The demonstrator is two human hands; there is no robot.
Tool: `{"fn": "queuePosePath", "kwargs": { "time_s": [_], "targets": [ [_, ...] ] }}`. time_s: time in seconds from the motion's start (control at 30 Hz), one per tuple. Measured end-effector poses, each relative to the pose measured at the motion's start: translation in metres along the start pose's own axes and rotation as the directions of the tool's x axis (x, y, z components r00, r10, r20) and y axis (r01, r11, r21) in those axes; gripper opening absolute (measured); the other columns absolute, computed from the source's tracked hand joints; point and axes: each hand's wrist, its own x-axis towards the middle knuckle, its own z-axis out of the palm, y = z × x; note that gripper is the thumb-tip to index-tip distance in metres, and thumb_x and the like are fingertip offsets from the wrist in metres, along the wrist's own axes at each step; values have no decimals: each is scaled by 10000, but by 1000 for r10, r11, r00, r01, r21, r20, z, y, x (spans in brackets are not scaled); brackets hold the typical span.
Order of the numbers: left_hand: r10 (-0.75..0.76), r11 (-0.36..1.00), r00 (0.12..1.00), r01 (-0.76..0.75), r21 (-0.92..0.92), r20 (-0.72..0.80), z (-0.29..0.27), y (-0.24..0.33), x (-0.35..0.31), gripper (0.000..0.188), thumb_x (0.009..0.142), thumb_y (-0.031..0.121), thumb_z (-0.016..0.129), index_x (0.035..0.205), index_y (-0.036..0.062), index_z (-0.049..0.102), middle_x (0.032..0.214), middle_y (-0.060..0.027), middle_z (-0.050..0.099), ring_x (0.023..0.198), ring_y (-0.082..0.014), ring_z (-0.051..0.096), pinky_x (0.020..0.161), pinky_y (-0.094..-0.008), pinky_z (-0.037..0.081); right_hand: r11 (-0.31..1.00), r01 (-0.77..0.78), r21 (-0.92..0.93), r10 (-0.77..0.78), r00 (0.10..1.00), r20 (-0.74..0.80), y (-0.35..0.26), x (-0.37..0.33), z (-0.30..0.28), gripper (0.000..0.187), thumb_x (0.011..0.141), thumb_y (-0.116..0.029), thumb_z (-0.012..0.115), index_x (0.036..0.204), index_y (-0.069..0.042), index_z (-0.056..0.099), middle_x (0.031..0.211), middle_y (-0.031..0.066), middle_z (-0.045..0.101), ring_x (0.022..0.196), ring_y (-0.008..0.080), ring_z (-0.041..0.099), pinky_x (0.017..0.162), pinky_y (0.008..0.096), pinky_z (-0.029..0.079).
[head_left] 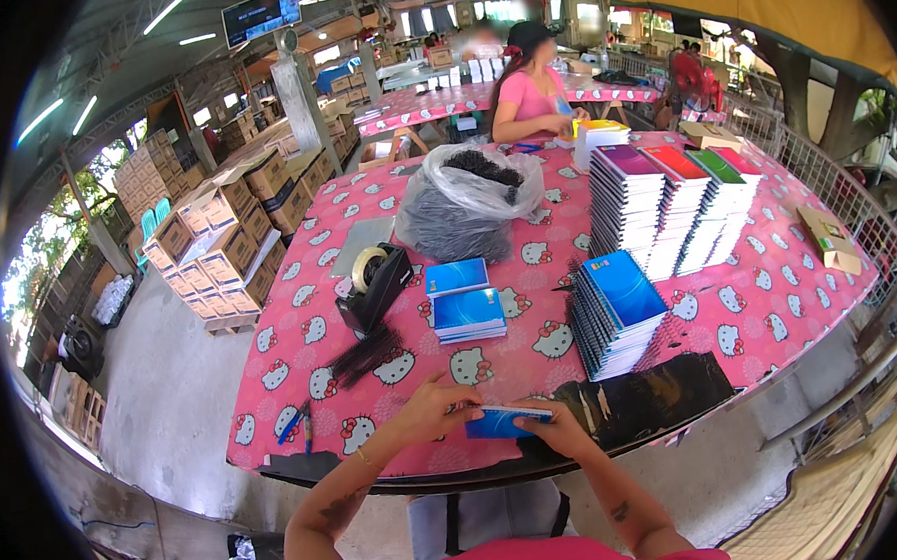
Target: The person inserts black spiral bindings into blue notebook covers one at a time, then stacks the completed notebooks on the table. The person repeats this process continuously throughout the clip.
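A small blue notebook (495, 424) is held over the near edge of the table, its long bound edge turned away from me. My right hand (557, 427) grips its right end, thumb on the cover. At the upper left corner, the fingers of my left hand (442, 408) are pinched together against the edge; whether a thin coil is between them is too small to tell. Beyond my hands lie two low piles of blue notebooks (468, 311). Loose black plastic spiral coils (364, 358) lie to the left. A tall stack of blue spiral notebooks (624, 292) stands to the right.
A black tape dispenser (377, 288) stands at left, beside a clear plastic bag (470, 204) full of black coils. Pens (297, 425) lie near the left edge. Tall stacks of coloured notebooks (631, 207) rise at far right. A person in pink (529, 101) works across the table.
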Motion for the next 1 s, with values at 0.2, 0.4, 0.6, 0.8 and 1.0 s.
{"fn": "queuePosePath", "kwargs": {
  "time_s": [0.2, 0.4, 0.6, 0.8, 1.0],
  "targets": [
    [-10, 871, 980, 107, 480, -200, 20, 22, 2, 453, 939, 367, 652, 1285, 80, 601, 1382, -134, 576, 1368, -332, 469, 1142, -690, 158, 1000, 14, -4, -14, 994, -112, 17, 4, 8, 333, 933, -80, 694, 1257, -8, 670, 1114, 74, 703, 1023, 123, 607, 910, 290, 484],
    [-184, 847, 948, 287, 447, -261, 97, 62, -29, 818, 956, 534, 519, 1514, -35, 331, 1593, -240, 288, 1504, -401, 218, 1122, -731, 104, 988, -62, 144, 90, 976, -197, -3, 5, 15, 336, 953, -114, 680, 1267, 4, 661, 1146, 72, 707, 1012, 116, 617, 900, 280, 498],
    [-135, 785, 929, 312, 535, -343, 56, 48, 16, 725, 992, 440, 504, 1498, -54, 341, 1589, -263, 276, 1504, -430, 200, 1159, -686, 57, 993, -27, 115, 47, 983, -180, 12, 8, 12, 364, 955, -184, 690, 1288, -40, 662, 1098, 19, 695, 916, 75, 604, 772, 239, 505],
    [-142, 814, 884, 360, 456, -445, 67, 51, -5, 580, 964, 364, 584, 1445, 58, 476, 1512, -158, 438, 1445, -335, 354, 1180, -632, 118, 999, -9, 47, 15, 990, -139, 15, 10, 13, 371, 958, -179, 679, 1294, -26, 655, 1099, 30, 693, 920, 83, 599, 795, 253, 503],
    [-384, 887, 922, 353, 297, 50, 11, 41, 16, 465, 955, 364, 603, 1357, 135, 561, 1443, -126, 505, 1390, -312, 424, 1176, -632, 149, 998, -5, 58, 10, 995, -95, 24, 10, 10, 377, 964, -168, 670, 1299, 2, 640, 1091, 43, 694, 954, 89, 601, 828, 268, 508]
  ]
}}
